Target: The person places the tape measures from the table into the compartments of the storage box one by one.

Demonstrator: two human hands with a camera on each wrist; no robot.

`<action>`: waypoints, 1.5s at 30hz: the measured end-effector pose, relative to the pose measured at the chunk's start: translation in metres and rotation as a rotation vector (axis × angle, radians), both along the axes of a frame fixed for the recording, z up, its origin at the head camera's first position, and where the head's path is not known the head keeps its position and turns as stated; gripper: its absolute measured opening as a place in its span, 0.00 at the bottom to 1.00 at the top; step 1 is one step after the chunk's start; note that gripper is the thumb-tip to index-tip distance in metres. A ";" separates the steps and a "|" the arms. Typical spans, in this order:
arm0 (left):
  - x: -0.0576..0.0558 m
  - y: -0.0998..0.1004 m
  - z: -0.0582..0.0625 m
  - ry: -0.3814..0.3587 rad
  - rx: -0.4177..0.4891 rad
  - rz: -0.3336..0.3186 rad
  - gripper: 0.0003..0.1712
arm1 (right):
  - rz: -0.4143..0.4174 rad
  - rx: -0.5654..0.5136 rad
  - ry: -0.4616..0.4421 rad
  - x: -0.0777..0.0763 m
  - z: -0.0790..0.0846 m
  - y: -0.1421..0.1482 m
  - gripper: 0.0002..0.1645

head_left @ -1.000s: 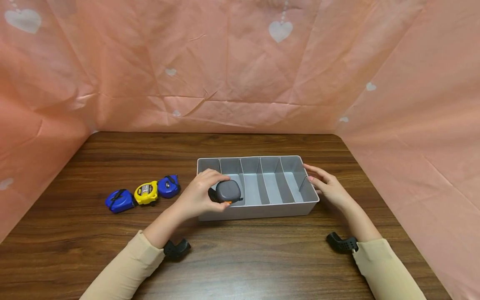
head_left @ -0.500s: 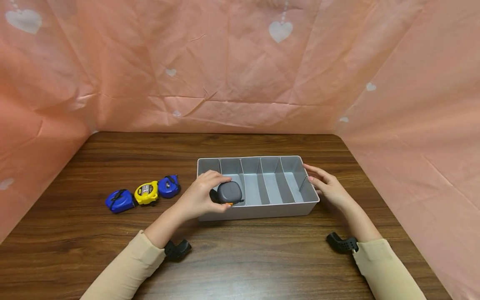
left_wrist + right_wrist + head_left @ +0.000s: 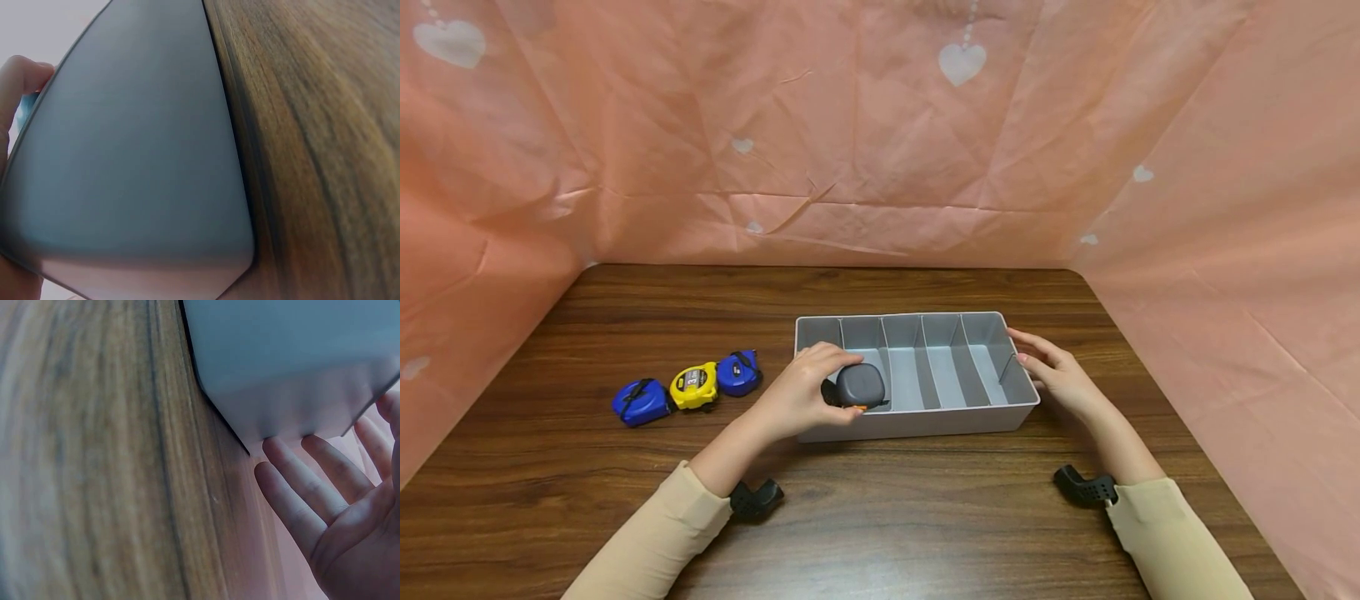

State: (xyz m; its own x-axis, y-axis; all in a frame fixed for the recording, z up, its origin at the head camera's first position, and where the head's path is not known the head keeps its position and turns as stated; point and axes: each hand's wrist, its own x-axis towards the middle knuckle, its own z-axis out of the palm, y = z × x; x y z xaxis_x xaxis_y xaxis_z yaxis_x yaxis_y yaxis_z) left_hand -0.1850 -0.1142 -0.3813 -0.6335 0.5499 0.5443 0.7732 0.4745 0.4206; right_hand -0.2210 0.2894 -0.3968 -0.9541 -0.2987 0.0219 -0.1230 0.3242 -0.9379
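My left hand [image 3: 808,387] pinches a dark grey tape measure [image 3: 861,385] between thumb and fingers. The tape measure, with an orange bit at its lower edge, is over the left part of a grey divided box [image 3: 917,422], at its second compartment from the left. How deep it sits cannot be told. At the box's right end, my right hand [image 3: 1060,375] touches the outer wall with its fingertips, thumb near the rim. In the right wrist view, its fingers [image 3: 306,481] are extended against the box wall [image 3: 300,400]. The left wrist view is mostly box wall [image 3: 137,137].
Left of the box, a blue tape measure [image 3: 640,402], a yellow tape measure [image 3: 693,386] and another blue tape measure [image 3: 738,372] lie in a slanting row on the wooden table [image 3: 917,508]. A pink heart-printed cloth [image 3: 880,150] hangs around the table's back and sides.
My left hand has shifted very slightly right with the grey tape measure. My right hand and the box keep their places.
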 end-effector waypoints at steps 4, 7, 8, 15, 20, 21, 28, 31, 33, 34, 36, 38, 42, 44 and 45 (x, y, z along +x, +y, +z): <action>0.001 0.000 0.001 -0.005 -0.009 0.010 0.36 | 0.001 -0.006 0.000 0.000 0.000 0.000 0.32; 0.001 0.000 0.001 -0.011 -0.015 0.011 0.36 | 0.003 -0.008 0.000 0.000 0.000 0.000 0.32; 0.001 0.000 0.002 -0.013 -0.019 0.011 0.36 | 0.003 -0.008 0.001 0.000 0.000 0.000 0.32; 0.002 -0.001 0.003 -0.034 -0.062 0.016 0.37 | 0.010 -0.012 0.007 -0.001 -0.001 0.000 0.32; 0.003 -0.002 0.004 -0.063 -0.093 0.016 0.38 | 0.013 -0.017 0.010 -0.002 -0.002 0.000 0.31; 0.003 -0.002 0.005 -0.069 -0.099 0.017 0.39 | 0.013 -0.017 0.009 -0.002 -0.002 -0.001 0.31; 0.004 -0.001 0.007 -0.088 -0.186 0.033 0.38 | 0.009 -0.020 0.009 -0.002 -0.002 -0.001 0.31; 0.004 -0.001 0.008 -0.090 -0.223 0.030 0.37 | 0.008 -0.024 0.006 -0.002 -0.002 -0.001 0.31; 0.004 -0.001 0.008 -0.087 -0.247 0.029 0.36 | 0.007 -0.024 0.006 -0.002 -0.002 -0.001 0.31; 0.004 -0.001 0.008 -0.084 -0.259 0.029 0.35 | 0.007 -0.023 0.008 -0.001 -0.002 -0.001 0.31; 0.004 -0.001 0.007 -0.080 -0.278 0.027 0.34 | 0.008 -0.020 0.012 -0.001 -0.002 -0.001 0.31; 0.004 -0.001 0.007 -0.077 -0.298 0.024 0.34 | 0.008 -0.015 0.015 -0.001 -0.002 -0.001 0.31; 0.004 0.000 0.007 -0.067 -0.350 0.016 0.26 | 0.008 -0.013 0.016 0.000 -0.001 0.000 0.32; 0.004 0.001 0.007 -0.054 -0.393 0.010 0.20 | 0.007 -0.014 0.015 0.000 -0.001 0.000 0.32; 0.005 0.001 0.008 -0.044 -0.411 0.005 0.18 | 0.007 -0.015 0.014 0.000 -0.001 0.000 0.32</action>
State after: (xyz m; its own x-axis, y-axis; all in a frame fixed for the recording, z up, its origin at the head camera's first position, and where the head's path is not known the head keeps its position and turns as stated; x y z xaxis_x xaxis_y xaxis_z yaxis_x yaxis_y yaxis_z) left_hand -0.1802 -0.1134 -0.3736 -0.6546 0.7125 0.2527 0.7559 0.6137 0.2280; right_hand -0.2214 0.2892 -0.3981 -0.9515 -0.3051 0.0397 -0.1385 0.3095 -0.9408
